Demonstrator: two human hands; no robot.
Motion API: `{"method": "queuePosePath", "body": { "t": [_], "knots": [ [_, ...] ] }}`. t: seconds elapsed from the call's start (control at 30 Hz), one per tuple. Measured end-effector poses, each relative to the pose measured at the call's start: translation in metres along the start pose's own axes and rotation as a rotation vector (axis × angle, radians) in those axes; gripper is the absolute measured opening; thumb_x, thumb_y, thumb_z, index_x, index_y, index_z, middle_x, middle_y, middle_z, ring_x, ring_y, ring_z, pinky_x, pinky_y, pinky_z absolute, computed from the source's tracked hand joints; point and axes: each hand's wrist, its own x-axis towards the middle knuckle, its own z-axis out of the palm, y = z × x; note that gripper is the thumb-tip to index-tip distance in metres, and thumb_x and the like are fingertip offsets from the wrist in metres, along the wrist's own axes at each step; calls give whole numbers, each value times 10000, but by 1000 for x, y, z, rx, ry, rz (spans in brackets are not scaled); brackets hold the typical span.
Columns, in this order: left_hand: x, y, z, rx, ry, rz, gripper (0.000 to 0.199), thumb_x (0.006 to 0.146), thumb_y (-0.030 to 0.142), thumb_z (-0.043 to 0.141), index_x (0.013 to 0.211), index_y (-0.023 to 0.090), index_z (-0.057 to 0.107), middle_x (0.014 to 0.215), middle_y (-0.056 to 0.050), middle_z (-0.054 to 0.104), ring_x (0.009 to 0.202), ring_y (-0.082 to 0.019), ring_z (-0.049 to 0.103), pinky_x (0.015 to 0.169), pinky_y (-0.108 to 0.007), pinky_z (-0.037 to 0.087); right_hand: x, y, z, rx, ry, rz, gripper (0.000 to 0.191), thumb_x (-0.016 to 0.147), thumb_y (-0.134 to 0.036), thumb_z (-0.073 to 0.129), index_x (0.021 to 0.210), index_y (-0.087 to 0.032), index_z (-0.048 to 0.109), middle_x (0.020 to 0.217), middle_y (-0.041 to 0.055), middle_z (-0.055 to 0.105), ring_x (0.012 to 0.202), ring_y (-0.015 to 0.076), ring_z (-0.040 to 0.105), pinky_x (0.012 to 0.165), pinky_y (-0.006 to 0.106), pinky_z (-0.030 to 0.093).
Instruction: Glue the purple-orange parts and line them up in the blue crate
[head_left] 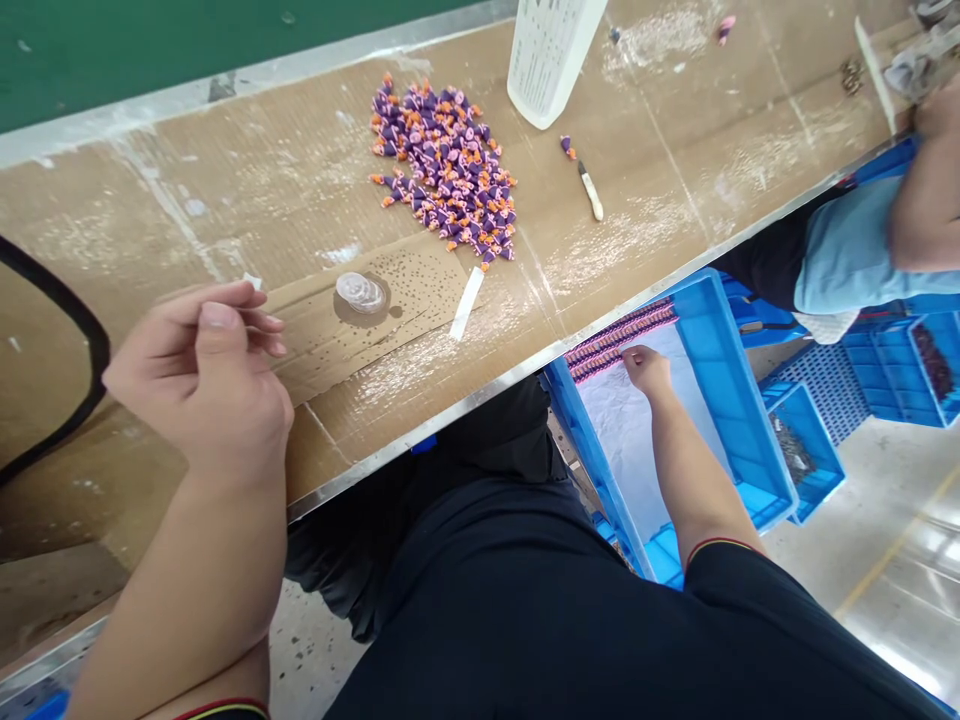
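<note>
My left hand [214, 365] is raised over the left part of the table, its fingers curled and thumb against the index finger. A small white scrap [253, 281] shows at its fingertips; whether it is held or lies behind them I cannot tell. Down to the right, my right hand [646, 372] reaches into a blue crate [757, 420] lined with a white sheet [637, 440]. Its fingers are pinched at the lower edge of rows of small purple, pink and orange pieces [619, 335]. Anything between those fingertips is hidden.
On the cardboard-covered table lie a pile of small purple-and-orange figures [457, 170], clear discs [360, 292], a white strip [467, 303] and a small knife [590, 192]. A white container [551, 60] stands behind. Another person's arm [930, 190] is at right, above blue bins [806, 450].
</note>
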Motion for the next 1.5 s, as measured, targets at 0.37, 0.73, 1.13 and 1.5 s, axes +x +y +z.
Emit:
{"method": "queuePosePath", "body": {
  "t": [0.37,0.73,1.13,1.5],
  "knots": [
    [-1,5,-5,-4,-16,-58,191,752,343,786,822,172,837,760,-83,762,526,-138,596,439,-263,419,-4,-41,-60,328,636,-114,592,1102,-621,283,1174,-201,694,913,107,726,802,274,739,861,443,625],
    [3,11,-23,125,-87,-27,180,879,355,758,887,226,883,865,-64,804,638,-134,680,613,-248,571,91,-334,-112,499,435,-771,1123,928,-652,756,1777,-180,192,1789,305,318,1629,398,472,1201,601,547],
    [0,7,-32,89,-232,-79,305,1005,436,661,989,212,868,967,-81,814,749,-151,676,664,-282,530,-26,-336,-133,404,106,-1158,850,801,-772,877,1410,-223,652,1302,155,765,1218,366,751,1077,576,632],
    [-2,6,-30,6,-240,-61,296,1025,396,639,985,206,861,917,-63,810,691,-139,638,615,-289,484,-160,-307,-71,290,-917,-725,676,801,-775,878,1145,-229,676,991,66,809,861,258,793,662,338,637]
  ]
}}
